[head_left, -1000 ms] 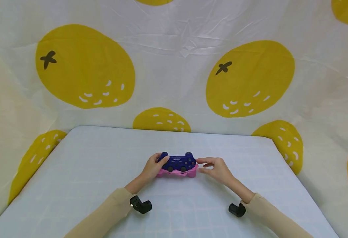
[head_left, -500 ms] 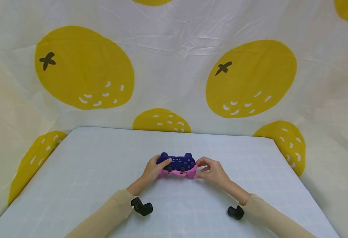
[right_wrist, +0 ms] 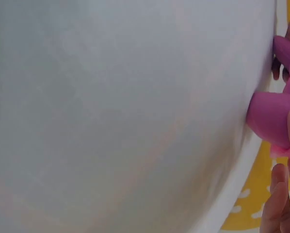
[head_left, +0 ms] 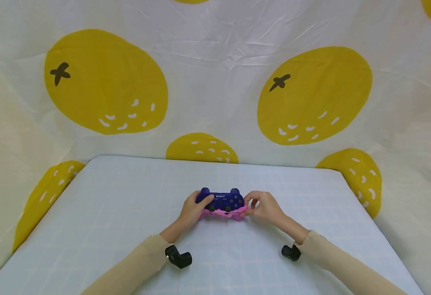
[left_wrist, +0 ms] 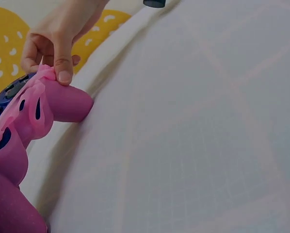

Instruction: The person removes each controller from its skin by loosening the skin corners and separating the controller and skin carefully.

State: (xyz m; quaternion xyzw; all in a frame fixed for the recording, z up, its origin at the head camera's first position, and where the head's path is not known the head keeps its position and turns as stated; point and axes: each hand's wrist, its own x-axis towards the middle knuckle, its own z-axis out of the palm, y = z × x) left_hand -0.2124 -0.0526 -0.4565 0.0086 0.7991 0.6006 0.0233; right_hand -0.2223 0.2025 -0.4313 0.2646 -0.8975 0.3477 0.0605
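A dark blue game controller sits half inside a pink silicone cover on the table's middle. My left hand grips the controller's left end, thumb lying on its top face. My right hand pinches the cover's loose edge at the right end. In the left wrist view the pink cover fills the left side, the right hand pinches its thin rim, and a strip of blue controller shows behind. The right wrist view shows one pink grip at the right edge, with fingers beside it.
The table wears a pale blue grid-patterned sheet. A white cloth printed with big yellow oranges walls in the back and both sides. Black camera mounts sit at both wrists.
My right hand has moved left from beside the controller, where its fingers were spread, and now pinches the cover's right edge. My left hand keeps its hold.
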